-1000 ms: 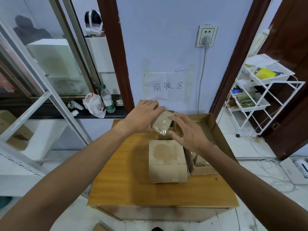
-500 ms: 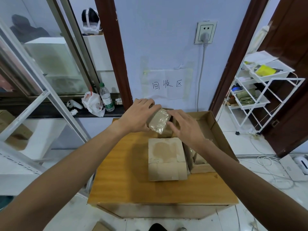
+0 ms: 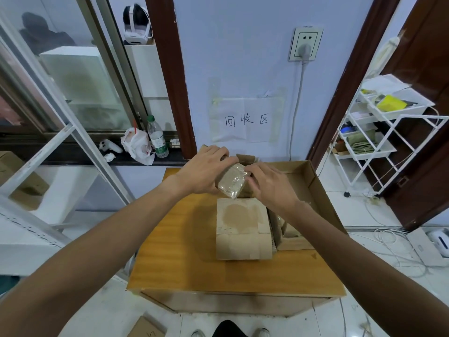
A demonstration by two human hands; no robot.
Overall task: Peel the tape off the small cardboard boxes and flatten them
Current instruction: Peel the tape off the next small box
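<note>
- I see the left hand (image 3: 206, 172) wrapped round a small box (image 3: 233, 182), with the fingers curled over its top and left side.
- The right hand (image 3: 271, 188) meets the same box from the right, fingers bent onto its upper right edge. I cannot tell whether they pinch tape or cardboard.
- The box is held tilted in the air above the far edge of the table (image 3: 179, 251). The face turned toward me is covered in glossy clear tape.
- A second box (image 3: 243, 229) sits closed near the middle of the table, on the near side of the held one. Its top has a darker patch at the centre and pale strips along the edges.
- An open carton (image 3: 315, 188) stands along the table's right edge, just beside the second box. The right forearm hides part of its contents.
- On the wall beyond the far edge are a taped paper sign (image 3: 245, 120) and a socket (image 3: 305, 43) with a plug in it.
- A bottle (image 3: 158, 138) and a white bag (image 3: 136, 145) stand on the sill to the left, and a white rack (image 3: 379, 132) stands to the right.
</note>
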